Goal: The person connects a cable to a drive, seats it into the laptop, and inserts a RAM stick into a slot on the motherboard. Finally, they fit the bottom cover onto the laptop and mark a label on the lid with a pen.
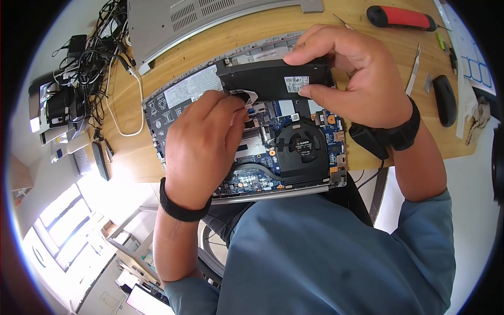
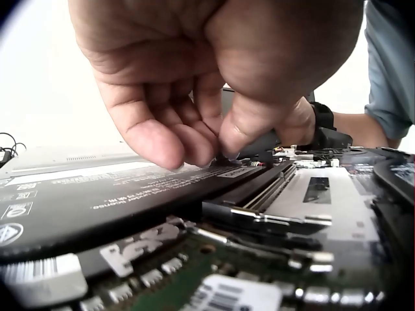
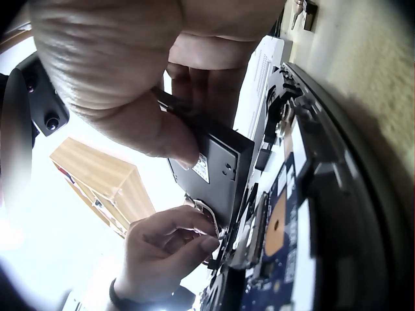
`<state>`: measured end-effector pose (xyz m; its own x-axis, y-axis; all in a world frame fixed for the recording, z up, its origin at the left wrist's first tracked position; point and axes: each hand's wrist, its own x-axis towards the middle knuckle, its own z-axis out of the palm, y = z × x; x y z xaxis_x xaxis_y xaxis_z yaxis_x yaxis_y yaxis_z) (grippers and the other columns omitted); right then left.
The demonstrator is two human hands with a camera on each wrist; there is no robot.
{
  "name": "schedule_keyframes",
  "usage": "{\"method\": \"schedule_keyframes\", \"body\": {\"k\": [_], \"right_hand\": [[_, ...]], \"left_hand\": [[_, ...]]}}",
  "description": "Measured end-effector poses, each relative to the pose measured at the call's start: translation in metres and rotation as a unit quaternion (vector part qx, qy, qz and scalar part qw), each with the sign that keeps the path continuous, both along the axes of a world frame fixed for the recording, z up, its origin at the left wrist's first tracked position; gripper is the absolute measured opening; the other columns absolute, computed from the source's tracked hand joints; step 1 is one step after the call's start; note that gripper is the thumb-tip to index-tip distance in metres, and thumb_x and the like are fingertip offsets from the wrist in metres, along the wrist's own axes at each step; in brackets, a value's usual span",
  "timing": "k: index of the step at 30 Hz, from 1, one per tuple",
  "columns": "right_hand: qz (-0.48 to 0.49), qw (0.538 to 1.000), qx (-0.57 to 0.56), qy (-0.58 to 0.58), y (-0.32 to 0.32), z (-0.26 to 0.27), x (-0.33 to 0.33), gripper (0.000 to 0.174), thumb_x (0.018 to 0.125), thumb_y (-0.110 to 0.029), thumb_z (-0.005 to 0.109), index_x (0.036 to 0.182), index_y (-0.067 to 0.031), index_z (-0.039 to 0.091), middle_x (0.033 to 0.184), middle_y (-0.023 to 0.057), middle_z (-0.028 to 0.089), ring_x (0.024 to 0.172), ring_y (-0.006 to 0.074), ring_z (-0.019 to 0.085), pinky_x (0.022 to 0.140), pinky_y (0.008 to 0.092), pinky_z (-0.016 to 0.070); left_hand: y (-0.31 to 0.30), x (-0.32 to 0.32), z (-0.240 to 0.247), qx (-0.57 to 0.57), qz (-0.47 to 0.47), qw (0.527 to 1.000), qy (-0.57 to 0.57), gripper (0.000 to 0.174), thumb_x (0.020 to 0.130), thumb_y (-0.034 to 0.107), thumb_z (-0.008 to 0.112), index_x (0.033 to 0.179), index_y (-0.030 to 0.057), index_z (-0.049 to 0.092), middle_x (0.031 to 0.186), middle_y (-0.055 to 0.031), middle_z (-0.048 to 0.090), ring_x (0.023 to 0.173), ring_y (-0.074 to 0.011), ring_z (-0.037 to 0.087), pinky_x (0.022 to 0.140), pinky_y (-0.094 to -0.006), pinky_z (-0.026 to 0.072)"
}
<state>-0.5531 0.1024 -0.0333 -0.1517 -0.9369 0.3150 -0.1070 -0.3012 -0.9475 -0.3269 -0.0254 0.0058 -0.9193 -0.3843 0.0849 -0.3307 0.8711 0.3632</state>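
Observation:
An opened laptop shows its blue board, fan (image 1: 302, 149) and black battery (image 1: 181, 100). My right hand (image 1: 362, 79) grips a flat black drive-like part (image 1: 262, 81) with a white label, thumb on the labelled face and fingers behind; the part stands tilted on edge above the laptop. At its left end, my left hand (image 1: 205, 142) pinches something small by a thin cable or ribbon (image 3: 206, 208), which the fingertips mostly hide. In the left wrist view the left thumb and fingertips (image 2: 224, 146) meet low over the battery's edge.
Behind the laptop lies its grey bottom cover (image 1: 210, 21). A red-and-black screwdriver (image 1: 401, 18), tweezers (image 1: 415, 68) and a black mouse (image 1: 445, 100) are on the right. Tangled cables and adapters (image 1: 105, 58) fill the left side of the wooden table (image 1: 126, 157).

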Motion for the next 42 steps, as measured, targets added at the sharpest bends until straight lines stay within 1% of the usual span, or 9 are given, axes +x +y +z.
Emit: {"method": "schedule_keyframes", "body": {"k": [16, 18, 19, 21, 30, 32, 36, 38, 42], "right_hand": [[-0.01, 1.0, 0.008, 0.005, 0.002, 0.002, 0.001, 0.043, 0.077, 0.019, 0.069, 0.116, 0.0013, 0.065, 0.117, 0.0104, 0.062, 0.112, 0.0198, 0.063, 0.097, 0.0331, 0.0511], [-0.005, 0.987, 0.135, -0.09, 0.003, 0.029, 0.0, 0.025, 0.084, 0.002, 0.073, 0.108, 0.001, 0.066, 0.099, 0.0063, 0.068, 0.085, 0.0095, 0.066, 0.073, 0.024, 0.0546], [-0.005, 0.986, 0.138, -0.093, -0.005, 0.014, -0.003, 0.025, 0.084, 0.002, 0.073, 0.108, 0.001, 0.066, 0.099, 0.0063, 0.068, 0.085, 0.0095, 0.066, 0.073, 0.024, 0.0546], [0.088, 0.959, -0.267, 0.03, -0.027, -0.026, -0.012, 0.04, 0.079, 0.009, 0.073, 0.116, 0.001, 0.062, 0.111, 0.0087, 0.066, 0.096, 0.0123, 0.066, 0.084, 0.0272, 0.0553], [0.054, 0.988, -0.09, -0.112, -0.001, 0.002, 0.001, 0.039, 0.078, 0.011, 0.07, 0.115, 0.0032, 0.061, 0.108, 0.0107, 0.067, 0.097, 0.0146, 0.068, 0.085, 0.0289, 0.0573], [0.006, 0.997, 0.055, -0.054, 0.003, 0.015, 0.002, 0.039, 0.078, 0.011, 0.07, 0.115, 0.003, 0.062, 0.107, 0.0104, 0.067, 0.097, 0.0144, 0.068, 0.084, 0.0283, 0.0578], [0.008, 0.996, 0.061, -0.064, 0.002, 0.01, 0.002, 0.039, 0.078, 0.011, 0.07, 0.115, 0.0028, 0.062, 0.107, 0.0104, 0.067, 0.096, 0.0142, 0.068, 0.084, 0.028, 0.0583], [0.044, 0.991, -0.057, -0.115, -0.002, 0.001, 0.002, 0.039, 0.077, 0.011, 0.07, 0.115, 0.0027, 0.061, 0.107, 0.0106, 0.067, 0.096, 0.0144, 0.069, 0.084, 0.0282, 0.0587], [0.015, 0.997, 0.049, -0.055, 0.001, 0.011, 0.001, 0.04, 0.077, 0.011, 0.071, 0.115, 0.0025, 0.061, 0.108, 0.0111, 0.067, 0.097, 0.015, 0.069, 0.084, 0.0287, 0.0588]], "left_hand": [[0.006, -0.003, 0.003, -0.126, -0.072, 0.989, -0.017, 0.024, 0.079, 0.005, 0.063, 0.103, 0.0045, 0.066, 0.102, -0.0078, 0.065, 0.086, -0.0277, 0.065, 0.072, -0.038, 0.0537], [0.006, -0.005, 0.0, -0.125, -0.069, 0.989, -0.029, 0.024, 0.08, 0.004, 0.063, 0.104, 0.0042, 0.066, 0.101, -0.008, 0.065, 0.087, -0.0279, 0.065, 0.073, -0.0381, 0.0536], [0.005, -0.005, -0.003, -0.123, -0.074, 0.99, -0.01, 0.025, 0.08, 0.005, 0.063, 0.105, 0.0041, 0.065, 0.1, -0.0081, 0.065, 0.086, -0.0283, 0.065, 0.072, -0.0384, 0.0534], [0.005, -0.005, -0.005, -0.117, -0.081, 0.99, 0.005, 0.025, 0.081, 0.005, 0.063, 0.106, 0.004, 0.065, 0.1, -0.0082, 0.065, 0.085, -0.0288, 0.064, 0.071, -0.0387, 0.0532], [0.003, -0.003, -0.012, -0.17, -0.103, 0.98, 0.014, 0.027, 0.079, 0.004, 0.065, 0.105, 0.0056, 0.066, 0.099, -0.0096, 0.066, 0.084, -0.0319, 0.065, 0.073, -0.039, 0.0538], [0.003, -0.002, -0.011, -0.166, -0.106, 0.98, 0.008, 0.028, 0.078, 0.003, 0.065, 0.106, 0.0059, 0.066, 0.1, -0.0095, 0.067, 0.085, -0.0319, 0.065, 0.074, -0.0389, 0.0539], [0.002, -0.002, -0.006, -0.167, -0.127, 0.978, -0.013, 0.031, 0.078, 0.001, 0.063, 0.109, 0.0072, 0.066, 0.102, -0.0089, 0.066, 0.087, -0.0314, 0.065, 0.075, -0.039, 0.0537], [0.0, -0.002, -0.005, -0.171, -0.135, 0.976, -0.015, 0.032, 0.078, 0.001, 0.062, 0.109, 0.0077, 0.066, 0.102, -0.0086, 0.066, 0.088, -0.0311, 0.065, 0.075, -0.0389, 0.0535], [-0.002, -0.003, -0.002, -0.175, -0.152, 0.973, -0.026, 0.032, 0.079, 0.001, 0.062, 0.11, 0.0091, 0.066, 0.102, -0.0086, 0.066, 0.089, -0.0304, 0.065, 0.074, -0.0393, 0.0527]]}}
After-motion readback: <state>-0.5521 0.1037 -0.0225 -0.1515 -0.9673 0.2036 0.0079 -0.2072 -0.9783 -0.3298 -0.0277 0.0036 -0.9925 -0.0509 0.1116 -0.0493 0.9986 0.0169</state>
